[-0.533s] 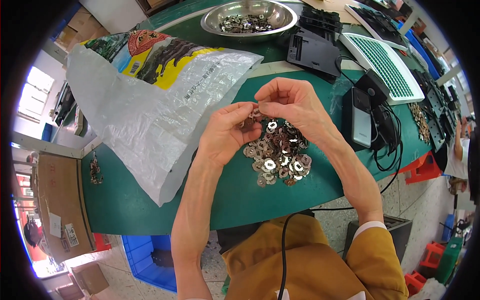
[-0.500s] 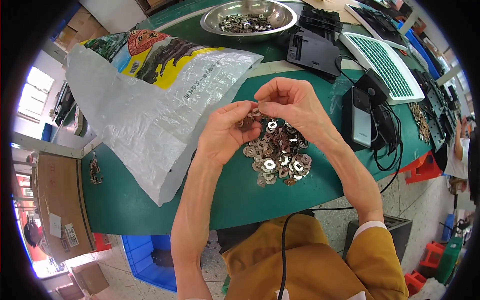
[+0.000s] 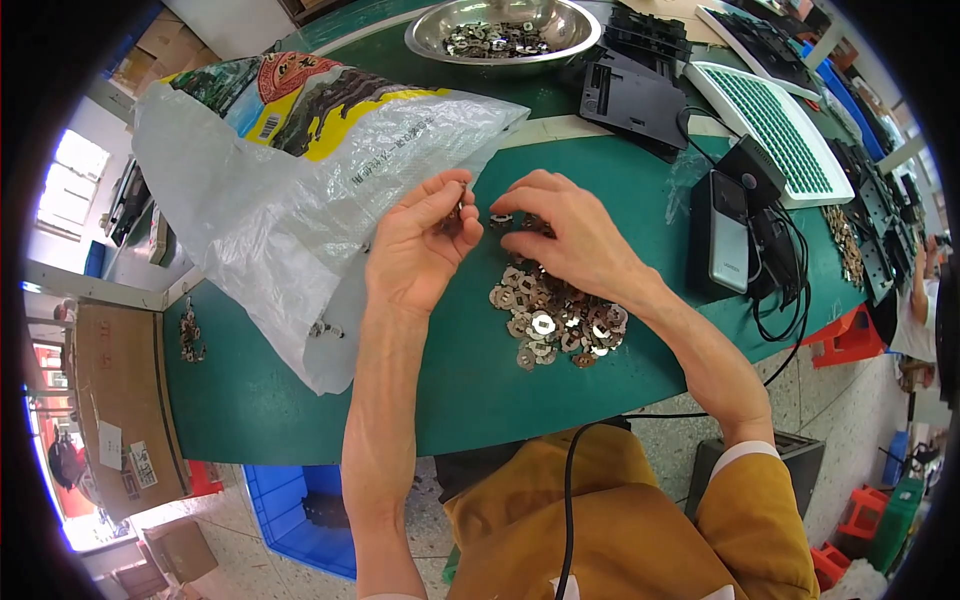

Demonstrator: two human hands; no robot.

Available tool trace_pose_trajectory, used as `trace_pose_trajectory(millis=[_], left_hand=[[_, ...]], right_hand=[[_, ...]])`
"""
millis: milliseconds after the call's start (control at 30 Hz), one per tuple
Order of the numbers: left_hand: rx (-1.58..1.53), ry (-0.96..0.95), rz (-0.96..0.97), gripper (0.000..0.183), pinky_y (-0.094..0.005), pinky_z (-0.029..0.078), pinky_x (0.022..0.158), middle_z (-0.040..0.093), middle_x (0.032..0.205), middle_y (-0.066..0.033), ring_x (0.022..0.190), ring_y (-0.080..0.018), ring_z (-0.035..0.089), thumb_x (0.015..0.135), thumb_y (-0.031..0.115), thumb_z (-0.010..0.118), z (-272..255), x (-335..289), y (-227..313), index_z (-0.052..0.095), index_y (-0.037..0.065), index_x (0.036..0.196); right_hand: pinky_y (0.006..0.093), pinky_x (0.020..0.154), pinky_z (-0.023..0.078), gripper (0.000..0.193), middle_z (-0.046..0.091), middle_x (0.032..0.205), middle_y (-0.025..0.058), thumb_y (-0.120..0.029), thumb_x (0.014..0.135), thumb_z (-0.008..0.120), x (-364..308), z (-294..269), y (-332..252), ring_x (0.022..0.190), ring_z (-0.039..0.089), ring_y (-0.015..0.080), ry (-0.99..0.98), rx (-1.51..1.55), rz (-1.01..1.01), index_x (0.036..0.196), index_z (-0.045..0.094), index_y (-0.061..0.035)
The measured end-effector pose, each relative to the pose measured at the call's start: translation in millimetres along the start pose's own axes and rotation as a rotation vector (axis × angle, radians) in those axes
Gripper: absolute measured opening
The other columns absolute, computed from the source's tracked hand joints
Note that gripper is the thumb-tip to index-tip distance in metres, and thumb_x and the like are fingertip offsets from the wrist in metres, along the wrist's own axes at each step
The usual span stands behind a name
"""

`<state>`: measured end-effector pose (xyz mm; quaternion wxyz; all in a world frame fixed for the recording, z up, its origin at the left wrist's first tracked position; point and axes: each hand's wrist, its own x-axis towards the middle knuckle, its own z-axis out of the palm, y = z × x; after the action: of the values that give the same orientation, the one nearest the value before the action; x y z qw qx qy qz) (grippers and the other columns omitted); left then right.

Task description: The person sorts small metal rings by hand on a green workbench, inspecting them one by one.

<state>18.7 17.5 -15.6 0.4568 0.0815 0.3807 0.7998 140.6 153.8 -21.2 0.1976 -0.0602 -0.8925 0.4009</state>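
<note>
My left hand (image 3: pixel 420 245) is raised beside the white sack, its fingers curled round a few small metal pieces (image 3: pixel 459 203) that show between thumb and fingers. How many it holds is hidden. To its right, my right hand (image 3: pixel 585 238) reaches over the far side of a pile of small metal discs (image 3: pixel 545 325) with slotted centres. Its thumb and fingers are spread, and a single disc (image 3: pixel 501 220) lies at the index fingertip. More discs show in the gap under that palm. The pile rests on the green tabletop (image 3: pixel 450 400), some discs shiny, others dull brown.
A large white woven sack (image 3: pixel 270 220) covers the left of the table, with a few metal pieces (image 3: pixel 326 328) at its edge. Behind stands a steel bowl (image 3: pixel 590 40) of similar discs. Black plastic housings (image 3: pixel 632 105), a white tray (image 3: pixel 835 190) and a cabled device (image 3: pixel 727 245) are right.
My hands have parted: the left drew back leftward with its metal pieces, and the right lowered over the pile with fingers spread. The sack's lower edge has shifted, exposing a few metal pieces.
</note>
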Motion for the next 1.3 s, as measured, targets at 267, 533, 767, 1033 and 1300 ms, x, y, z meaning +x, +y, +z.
trace_pose_trajectory(millis=[267,533,767,1033,1300], left_hand=[[-0.104,-0.044,0.018,0.021,-0.0236,0.049,0.063,0.055,0.086,-0.0096,0.075,-0.0153,0.054,0.086,0.003,0.054,-11,2,9,0.052,-0.005,0.105],[-0.034,-0.082,-0.041,0.022,-0.0238,0.051,0.066,0.054,0.091,-0.0096,0.077,-0.0148,0.055,0.086,0.004,0.053,-10,3,3,0.053,-0.004,0.107],[0.053,-0.027,-0.04,0.018,-0.0247,0.051,0.066,0.055,0.086,-0.0085,0.075,-0.014,0.054,0.084,0.004,0.056,-7,5,-3,0.057,-0.004,0.1],[0.175,0.038,-0.052,0.016,-0.0246,0.051,0.063,0.057,0.081,-0.0061,0.072,-0.0131,0.055,0.081,0.004,0.06,-6,6,-10,0.059,-0.002,0.096],[0.324,-0.033,-0.133,0.016,-0.0242,0.052,0.063,0.059,0.082,-0.0062,0.069,-0.0121,0.057,0.082,0.004,0.06,8,-1,-18,0.058,-0.002,0.097]], right_hand=[[0.0366,0.074,0.044,0.026,0.056,0.088,0.0078,-0.005,0.068,0.066,-5,9,3,0.085,0.051,0.0269,-0.019,-0.27,-0.206,0.093,0.061,-0.0024],[0.0372,0.065,0.044,0.016,0.055,0.081,0.0082,-0.001,0.069,0.062,-7,8,2,0.073,0.054,0.0271,0.006,-0.291,-0.227,0.085,0.061,-0.0015],[0.0356,0.063,0.047,0.014,0.059,0.078,0.0135,0.001,0.07,0.057,-1,-3,0,0.069,0.06,0.0279,-0.011,0.083,-0.005,0.083,0.062,0.0011],[0.0252,0.064,0.047,0.019,0.062,0.075,0.0062,-0.005,0.075,0.06,4,-19,0,0.067,0.056,0.0097,-0.074,0.535,0.259,0.091,0.063,0.0043],[0.022,0.072,0.048,0.019,0.06,0.087,0.0035,-0.011,0.083,0.06,2,-19,0,0.078,0.056,0.0077,0.01,0.788,0.33,0.097,0.061,0.0007]])
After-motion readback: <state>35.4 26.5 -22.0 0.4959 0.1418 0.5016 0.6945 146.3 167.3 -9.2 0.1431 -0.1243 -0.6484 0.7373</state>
